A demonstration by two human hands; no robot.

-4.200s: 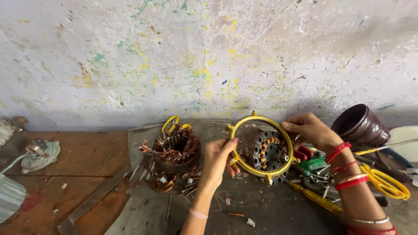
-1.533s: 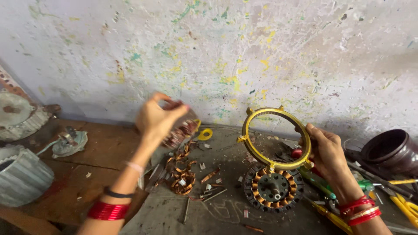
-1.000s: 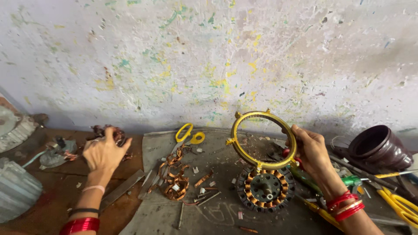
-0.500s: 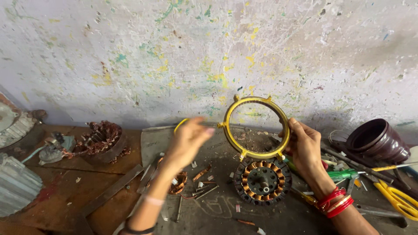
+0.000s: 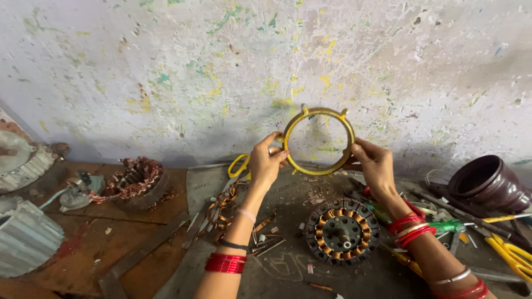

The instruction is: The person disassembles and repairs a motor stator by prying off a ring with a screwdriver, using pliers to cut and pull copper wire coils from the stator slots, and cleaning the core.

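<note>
Both hands hold up a yellow metal ring [image 5: 293,126] with small lugs on its rim, in front of the paint-spattered wall. My left hand [image 5: 267,161] grips its left edge, and my right hand [image 5: 373,165] grips the right edge. Below the ring, a round motor stator [image 5: 342,230] with copper windings lies flat on the grey metal sheet [image 5: 288,266]. An old stator with tangled burnt copper wire [image 5: 134,178] sits on the wooden bench to the left.
Yellow-handled scissors [image 5: 239,164] lie behind my left hand. Loose wire scraps and screws [image 5: 224,206] litter the sheet. A dark brown pot [image 5: 488,183] lies at the right, by a green screwdriver [image 5: 450,226] and yellow tool handles [image 5: 511,255]. Fan housing parts [image 5: 22,235] stand at the left.
My left hand set the burnt stator down at the left, then came back and took the ring's left edge. The ring has risen, now held by both hands.
</note>
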